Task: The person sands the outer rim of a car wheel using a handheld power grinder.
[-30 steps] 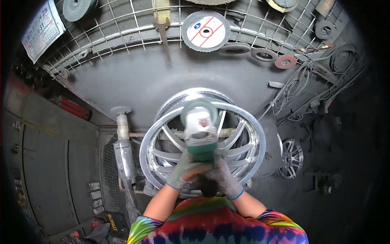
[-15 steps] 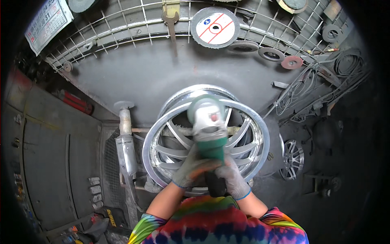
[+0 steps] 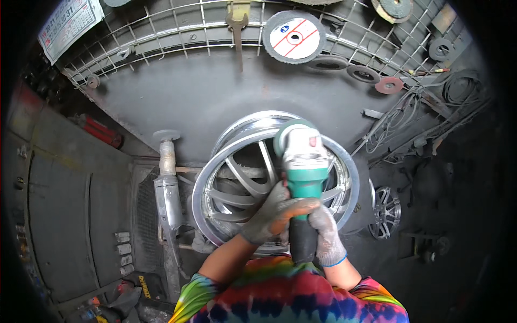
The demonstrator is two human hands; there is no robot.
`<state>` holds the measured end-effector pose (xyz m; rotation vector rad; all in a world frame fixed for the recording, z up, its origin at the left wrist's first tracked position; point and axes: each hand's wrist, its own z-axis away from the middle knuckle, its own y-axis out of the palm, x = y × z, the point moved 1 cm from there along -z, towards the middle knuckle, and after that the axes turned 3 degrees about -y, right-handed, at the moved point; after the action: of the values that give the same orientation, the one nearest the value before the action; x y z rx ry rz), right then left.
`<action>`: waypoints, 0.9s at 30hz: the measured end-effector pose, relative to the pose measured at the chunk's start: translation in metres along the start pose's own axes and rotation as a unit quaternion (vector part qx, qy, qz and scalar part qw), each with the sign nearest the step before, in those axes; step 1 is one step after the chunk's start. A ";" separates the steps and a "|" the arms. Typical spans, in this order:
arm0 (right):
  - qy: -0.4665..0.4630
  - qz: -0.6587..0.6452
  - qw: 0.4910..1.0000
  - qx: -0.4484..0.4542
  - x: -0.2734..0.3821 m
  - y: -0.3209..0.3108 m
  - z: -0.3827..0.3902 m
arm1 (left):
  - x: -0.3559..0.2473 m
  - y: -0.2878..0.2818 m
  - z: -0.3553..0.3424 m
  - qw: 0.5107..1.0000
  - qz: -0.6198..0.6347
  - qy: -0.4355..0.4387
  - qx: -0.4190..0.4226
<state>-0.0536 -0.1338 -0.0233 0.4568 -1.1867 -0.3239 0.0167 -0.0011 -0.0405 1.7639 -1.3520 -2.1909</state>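
A green and silver angle grinder (image 3: 306,175) with a green disc is over the right half of a silver alloy wheel (image 3: 204,215), which rests propped up before me with another shiny rim behind it. My left hand (image 3: 272,215), in a dusty grey glove, is closed round the grinder's body, thumb lying across it. My gloved right hand (image 3: 327,234) grips the grinder at its black rear part. The disc's contact with the wheel is hard to make out.
A wire grid (image 3: 161,32) holds discs (image 3: 307,46) and a wrench (image 3: 237,48). A metal polishing tool (image 3: 168,199) stands left, cables (image 3: 409,118) hang right, another wheel (image 3: 385,212) stands lower right. A toolbox (image 3: 140,285) is at lower left.
Both hands have carried the grinder rightward and turned it slightly, uncovering more of the left spokes. The scene has shifted a little rightward and upward in the view.
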 end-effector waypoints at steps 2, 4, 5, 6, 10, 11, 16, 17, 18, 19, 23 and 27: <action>-0.017 0.044 0.999 0.004 0.007 0.013 -0.002 | -0.003 -0.002 0.014 0.998 0.050 -0.008 -0.023; -0.005 0.056 0.998 0.011 0.018 0.017 0.000 | -0.003 0.004 0.011 0.994 0.100 -0.026 -0.042; 0.025 0.041 0.999 0.022 0.018 0.020 0.001 | -0.004 0.005 0.012 0.990 0.124 -0.032 -0.060; 0.023 0.026 0.999 0.021 0.022 0.025 0.001 | -0.009 0.005 0.006 0.995 0.086 -0.029 -0.036; -0.002 0.058 0.998 -0.004 0.022 0.027 0.000 | 0.002 -0.005 0.000 0.997 0.072 -0.033 -0.010; 0.017 0.073 0.997 0.015 0.018 0.020 -0.006 | 0.002 -0.004 0.001 0.995 0.094 -0.019 -0.027; -0.018 0.037 0.999 0.035 0.015 0.001 -0.004 | 0.020 0.002 -0.009 0.994 0.097 -0.034 -0.025; -0.015 0.038 0.999 0.036 0.015 0.001 -0.004 | 0.021 0.002 -0.009 0.994 0.099 -0.034 -0.028; -0.011 0.030 0.999 0.038 0.013 0.001 -0.005 | 0.019 0.003 -0.007 0.996 0.078 -0.023 -0.029; -0.012 0.020 0.999 0.038 0.014 0.002 -0.004 | 0.015 0.005 -0.007 0.998 0.054 -0.014 -0.025; 0.028 0.057 0.998 0.026 -0.002 -0.013 -0.009 | 0.011 0.005 0.008 0.994 0.102 0.019 -0.030; 0.004 -0.068 0.997 0.029 -0.001 0.003 -0.007 | -0.007 0.002 -0.005 0.999 -0.018 -0.049 0.010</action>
<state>-0.0478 -0.1299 -0.0247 0.5905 -1.1622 -0.4051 0.0223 -0.0020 -0.0339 1.7219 -1.3752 -2.3199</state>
